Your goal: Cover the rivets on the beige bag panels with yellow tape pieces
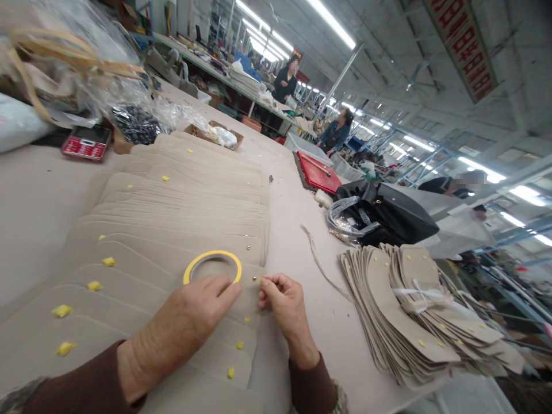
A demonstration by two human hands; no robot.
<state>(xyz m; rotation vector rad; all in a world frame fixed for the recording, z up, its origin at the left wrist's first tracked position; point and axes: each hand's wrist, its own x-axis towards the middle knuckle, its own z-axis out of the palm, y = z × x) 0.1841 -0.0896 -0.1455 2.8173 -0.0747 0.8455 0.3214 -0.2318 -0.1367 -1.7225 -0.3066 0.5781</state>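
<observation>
One stud point(254, 279), just left of a pinch

I saw the right hand point(287, 302) with thumb and finger pressed together; what sat between them I couldn't tell. The stud lay just left of that pinch, at the right end of a panel point(247, 293), nearer the right hand than the left. The panel's long axis ran roughly left to right, this end pointing right. The left hand point(190, 322) was closed on the tape point(212, 253).
</observation>
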